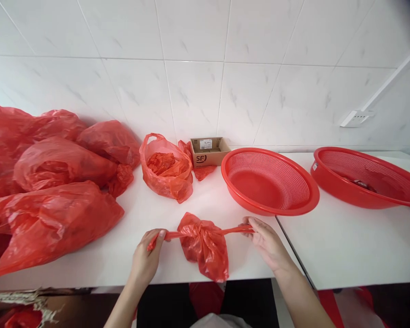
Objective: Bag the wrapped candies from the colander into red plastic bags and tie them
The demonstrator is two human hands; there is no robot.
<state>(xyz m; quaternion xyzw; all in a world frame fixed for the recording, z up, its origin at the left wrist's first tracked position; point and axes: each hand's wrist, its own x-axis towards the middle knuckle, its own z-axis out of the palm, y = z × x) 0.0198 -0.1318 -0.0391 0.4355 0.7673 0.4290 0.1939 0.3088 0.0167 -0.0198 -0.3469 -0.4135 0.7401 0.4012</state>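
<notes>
A small red plastic bag (207, 253) lies at the front edge of the white table, gathered at its top with a knot in the middle. My left hand (148, 253) is closed around one twisted handle of the bag, stretched out to the left. On the other side my right hand (264, 239) pinches the second handle between thumb and fingers. Both handles look taut and run nearly level between my hands. What is inside the bag cannot be made out.
Several full red bags (61, 223) are heaped at the left. Behind stand an open red bag (167, 182) holding crumpled bags, a cardboard box (208, 158), a red perforated basket (271, 211) and another red basket (348, 193) with things inside. A torn carton (20, 298) sits below left.
</notes>
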